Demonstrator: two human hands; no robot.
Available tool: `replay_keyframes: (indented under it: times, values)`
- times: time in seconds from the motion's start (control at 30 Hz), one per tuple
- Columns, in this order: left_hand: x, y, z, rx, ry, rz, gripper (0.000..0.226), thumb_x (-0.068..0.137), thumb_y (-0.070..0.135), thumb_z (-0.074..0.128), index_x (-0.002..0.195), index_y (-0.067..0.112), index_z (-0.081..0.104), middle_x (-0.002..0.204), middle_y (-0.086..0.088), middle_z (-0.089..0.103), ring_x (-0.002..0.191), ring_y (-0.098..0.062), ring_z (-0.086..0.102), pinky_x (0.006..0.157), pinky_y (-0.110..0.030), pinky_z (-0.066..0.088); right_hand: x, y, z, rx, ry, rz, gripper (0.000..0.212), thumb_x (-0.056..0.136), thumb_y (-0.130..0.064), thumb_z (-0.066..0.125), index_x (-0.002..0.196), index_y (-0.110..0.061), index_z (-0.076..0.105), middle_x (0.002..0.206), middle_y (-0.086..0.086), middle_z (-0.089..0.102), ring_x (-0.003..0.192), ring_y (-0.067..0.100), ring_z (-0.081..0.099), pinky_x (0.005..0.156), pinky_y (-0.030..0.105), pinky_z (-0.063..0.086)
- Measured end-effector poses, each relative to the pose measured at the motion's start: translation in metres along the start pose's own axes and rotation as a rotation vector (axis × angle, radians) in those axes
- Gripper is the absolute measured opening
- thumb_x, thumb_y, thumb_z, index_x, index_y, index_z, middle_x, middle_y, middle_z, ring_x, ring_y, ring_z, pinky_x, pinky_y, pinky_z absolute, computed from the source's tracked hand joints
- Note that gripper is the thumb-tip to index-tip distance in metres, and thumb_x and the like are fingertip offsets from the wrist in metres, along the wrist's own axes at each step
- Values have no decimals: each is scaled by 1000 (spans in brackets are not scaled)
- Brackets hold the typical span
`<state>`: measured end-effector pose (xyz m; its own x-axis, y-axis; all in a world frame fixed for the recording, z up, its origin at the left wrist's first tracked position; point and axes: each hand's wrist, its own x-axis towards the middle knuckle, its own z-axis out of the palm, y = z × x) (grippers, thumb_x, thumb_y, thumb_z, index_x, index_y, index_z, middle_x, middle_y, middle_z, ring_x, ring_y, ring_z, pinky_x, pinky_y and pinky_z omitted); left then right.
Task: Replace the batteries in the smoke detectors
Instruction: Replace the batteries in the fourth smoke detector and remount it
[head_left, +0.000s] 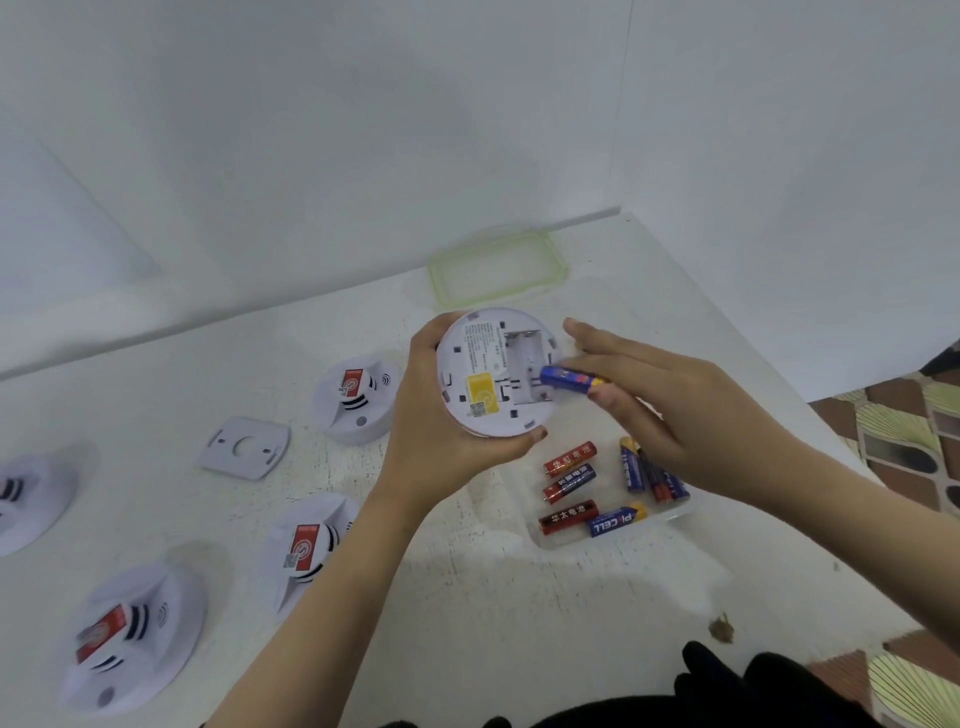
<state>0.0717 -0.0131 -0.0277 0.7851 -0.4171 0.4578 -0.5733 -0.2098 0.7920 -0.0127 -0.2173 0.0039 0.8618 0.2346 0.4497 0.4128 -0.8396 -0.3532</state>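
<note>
Our left hand (436, 447) cups the detector (483, 374); our right hand (665, 405) pinches a blue battery (569, 376) beside the open bay (524, 358), apparently crosswise.

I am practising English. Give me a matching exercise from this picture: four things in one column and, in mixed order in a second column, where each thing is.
Column one
1. blue battery
2. opened smoke detector
3. green-rimmed lid
4. white mounting plate

Column two
A. lying flat on the table, to the person's left
B. held in the left hand, back facing up
C. at the table's far edge
D. pinched in the right hand, at the empty battery bay

Pairs: 1-D, 2-B, 3-C, 4-A
</note>
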Motion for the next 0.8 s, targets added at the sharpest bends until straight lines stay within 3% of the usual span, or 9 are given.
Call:
replay_keyframes:
  times: [0.1,0.23,0.3,0.43,0.53,0.67,0.8]
  values:
    - [-1,-9,-3,29,74,-25,99,52,41,85,133,28,29,121,45,37,120,9,44,96,-7,39,-7,2,-4,62,-80,21,51,99,-44,24,121,-18,62,130,-8,57,122,-2,42,97,14,35]
    - [-2,-20,-7,73,134,-77,109,51,40,88,140,26,25,123,51,31,122,14,38,103,-12,38,-13,6,-4,-5,-316,-20,46,92,-49,31,110,-28,68,121,-14,60,108,-2,49,82,4,35]
    - [0,-21,-7,76,149,-76,105,51,45,87,137,26,30,123,47,33,122,10,40,101,-13,39,-9,7,-7,50,-392,9,41,89,-53,40,108,-32,68,121,-18,58,107,-4,51,85,6,38]
    - [7,-24,-5,36,172,-73,101,50,47,85,134,23,33,123,43,36,122,8,42,99,-10,38,24,15,-9,200,-254,45,34,87,-45,49,105,-24,71,105,-14,66,95,-3,58,85,13,44]
    - [12,-25,-3,36,161,-75,104,49,45,88,134,24,31,123,46,34,121,11,41,98,-7,37,60,33,-5,-32,-273,152,26,92,-34,50,112,-25,65,102,-12,62,86,5,55,76,21,41]
    - [17,-24,1,44,132,-78,98,50,44,86,130,31,32,122,46,36,120,12,42,95,-4,36,94,55,12,-374,-445,245,29,93,-21,50,120,-26,58,117,-5,60,108,14,53,76,23,32]
    - [23,-25,1,65,129,-87,96,51,33,90,125,42,31,120,45,37,118,11,43,92,-4,37,106,61,29,-593,-564,204,28,86,-15,55,112,-21,62,108,-2,63,100,18,61,74,27,41]
